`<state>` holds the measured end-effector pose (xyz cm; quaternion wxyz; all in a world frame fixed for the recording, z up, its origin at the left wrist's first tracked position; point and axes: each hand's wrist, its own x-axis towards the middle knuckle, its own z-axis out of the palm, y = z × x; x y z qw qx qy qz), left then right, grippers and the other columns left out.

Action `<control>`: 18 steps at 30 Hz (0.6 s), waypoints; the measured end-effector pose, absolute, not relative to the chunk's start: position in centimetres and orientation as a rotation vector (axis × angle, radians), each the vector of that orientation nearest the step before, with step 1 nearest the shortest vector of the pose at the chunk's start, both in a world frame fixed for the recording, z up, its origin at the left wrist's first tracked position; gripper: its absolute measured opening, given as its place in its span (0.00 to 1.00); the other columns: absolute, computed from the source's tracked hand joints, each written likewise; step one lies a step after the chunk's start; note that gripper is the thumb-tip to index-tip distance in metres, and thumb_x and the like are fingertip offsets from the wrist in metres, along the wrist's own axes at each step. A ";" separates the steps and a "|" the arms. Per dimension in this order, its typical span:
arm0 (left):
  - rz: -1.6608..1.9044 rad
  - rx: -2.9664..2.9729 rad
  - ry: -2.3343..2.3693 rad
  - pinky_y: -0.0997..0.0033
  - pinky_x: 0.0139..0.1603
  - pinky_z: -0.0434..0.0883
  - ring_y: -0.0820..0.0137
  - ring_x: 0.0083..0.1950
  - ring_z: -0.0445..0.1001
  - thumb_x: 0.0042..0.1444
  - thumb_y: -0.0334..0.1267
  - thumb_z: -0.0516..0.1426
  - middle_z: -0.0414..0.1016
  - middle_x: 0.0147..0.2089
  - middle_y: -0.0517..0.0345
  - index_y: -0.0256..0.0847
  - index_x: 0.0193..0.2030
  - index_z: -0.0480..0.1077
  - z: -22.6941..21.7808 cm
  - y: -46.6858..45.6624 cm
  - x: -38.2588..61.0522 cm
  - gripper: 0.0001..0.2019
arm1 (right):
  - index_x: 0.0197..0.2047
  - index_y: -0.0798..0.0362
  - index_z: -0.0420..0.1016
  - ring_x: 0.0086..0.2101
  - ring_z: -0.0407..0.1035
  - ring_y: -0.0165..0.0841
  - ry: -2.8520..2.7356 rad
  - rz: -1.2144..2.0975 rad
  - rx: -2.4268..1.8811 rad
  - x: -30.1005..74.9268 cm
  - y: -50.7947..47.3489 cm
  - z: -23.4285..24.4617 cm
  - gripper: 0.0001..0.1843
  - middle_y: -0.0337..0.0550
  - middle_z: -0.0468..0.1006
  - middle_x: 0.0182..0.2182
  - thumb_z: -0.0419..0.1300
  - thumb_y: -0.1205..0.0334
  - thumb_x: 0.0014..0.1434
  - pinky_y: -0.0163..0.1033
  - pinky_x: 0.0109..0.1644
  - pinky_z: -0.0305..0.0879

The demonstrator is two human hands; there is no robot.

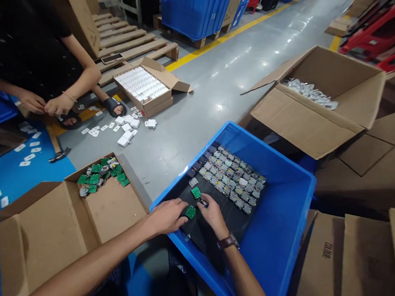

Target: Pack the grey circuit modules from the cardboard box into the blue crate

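Note:
My left hand (166, 215) rests on a black tray (227, 213) inside a blue plastic bin (279, 223), its fingers curled against a small green circuit board (190, 211). My right hand (213, 214), with a watch on the wrist, pinches a small part (202, 203) beside it. Another green board (195, 192) lies just ahead of the fingers. Several rows of grey and silver parts (231, 176) fill the far half of the tray.
An open cardboard box (47, 228) at my left holds green boards (100, 174). A bigger box (318, 110) with white parts stands behind the bin. Another person sits at the far left, hands (45, 104) together. A small box (144, 85) and white pieces lie on the floor.

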<state>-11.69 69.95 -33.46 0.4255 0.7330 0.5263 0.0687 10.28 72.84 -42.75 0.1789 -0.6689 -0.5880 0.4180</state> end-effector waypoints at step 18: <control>0.289 2.040 1.274 0.56 0.58 0.75 0.52 0.58 0.78 0.62 0.54 0.51 0.78 0.58 0.51 0.46 0.58 0.72 -37.5 69.6 -12.6 0.23 | 0.51 0.56 0.75 0.50 0.66 0.43 -2.289 0.675 -2.055 7.7 74.3 -42.0 0.18 0.52 0.77 0.47 0.59 0.52 0.64 0.44 0.53 0.58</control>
